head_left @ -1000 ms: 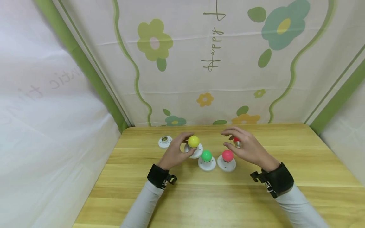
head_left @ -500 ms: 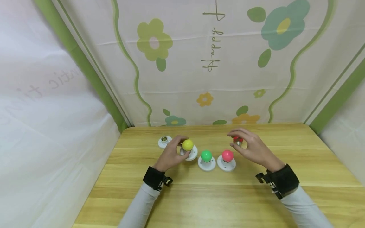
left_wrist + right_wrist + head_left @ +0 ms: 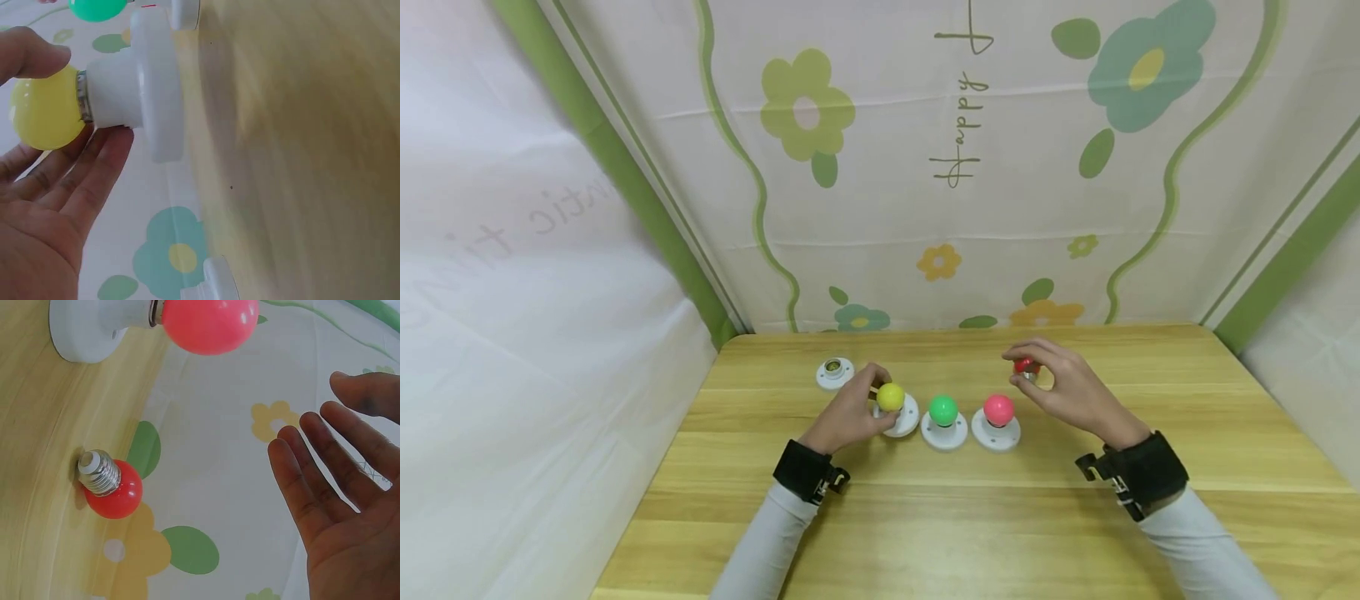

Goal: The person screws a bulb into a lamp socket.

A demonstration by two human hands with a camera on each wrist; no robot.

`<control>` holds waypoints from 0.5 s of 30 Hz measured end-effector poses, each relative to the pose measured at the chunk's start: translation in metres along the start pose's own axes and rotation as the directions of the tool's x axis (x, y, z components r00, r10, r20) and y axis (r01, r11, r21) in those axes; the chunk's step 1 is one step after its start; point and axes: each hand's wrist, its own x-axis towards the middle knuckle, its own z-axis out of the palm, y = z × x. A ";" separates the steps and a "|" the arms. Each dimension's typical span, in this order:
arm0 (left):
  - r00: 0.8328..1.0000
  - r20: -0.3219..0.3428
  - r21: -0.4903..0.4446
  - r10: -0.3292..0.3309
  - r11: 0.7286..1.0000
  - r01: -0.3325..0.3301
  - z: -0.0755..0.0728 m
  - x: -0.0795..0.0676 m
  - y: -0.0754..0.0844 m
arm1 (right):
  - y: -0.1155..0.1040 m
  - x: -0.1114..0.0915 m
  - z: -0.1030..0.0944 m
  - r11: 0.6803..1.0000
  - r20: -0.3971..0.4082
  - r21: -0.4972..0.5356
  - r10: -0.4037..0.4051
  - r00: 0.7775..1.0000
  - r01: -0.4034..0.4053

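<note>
My left hand (image 3: 850, 408) holds a yellow bulb (image 3: 891, 397) that sits in a round white lamp holder (image 3: 906, 421). In the left wrist view the thumb presses the bulb's side, the fingers (image 3: 94, 181) reach under the bulb and socket, and the holder's base is close over the tabletop. My right hand (image 3: 1067, 385) hovers with fingers parted and nothing in them. Below it, a loose red bulb (image 3: 119, 494) lies on the table, its metal screw base showing. Beside the left hand stand a green bulb (image 3: 943, 411) and a pink-red bulb (image 3: 998, 410), each upright in a white holder.
An unfilled white lamp holder (image 3: 835, 375) sits at the table's back left, behind the left hand. The wooden table (image 3: 925, 525) runs back to a flower-printed cloth wall (image 3: 865, 208), with another cloth side (image 3: 550, 333) at the left.
My left hand has moved the yellow bulb and its holder left and nearer to me, apart from the green one. My right hand has shifted right, over the loose red bulb.
</note>
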 end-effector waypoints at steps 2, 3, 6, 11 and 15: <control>1.000 0.019 0.001 -0.006 1.000 0.006 0.000 -0.001 -0.001 | 0.000 0.000 0.000 1.000 -0.001 0.000 0.001 1.000 -0.001; 1.000 0.026 0.004 -0.010 1.000 0.010 0.000 -0.001 -0.001 | 0.001 0.000 0.000 1.000 -0.001 -0.001 0.001 1.000 -0.001; 0.999 0.047 0.012 -0.021 1.000 0.020 0.001 -0.001 -0.002 | 0.002 -0.001 0.000 1.000 -0.004 -0.002 0.000 1.000 0.000; 0.996 0.074 0.002 -0.054 0.999 0.054 0.003 -0.001 -0.003 | 0.004 -0.001 0.001 1.000 -0.004 -0.003 0.007 1.000 -0.007; 0.992 0.097 0.000 -0.074 0.997 0.075 0.004 -0.002 -0.004 | 0.005 -0.002 0.001 1.000 -0.002 0.001 0.019 1.000 -0.019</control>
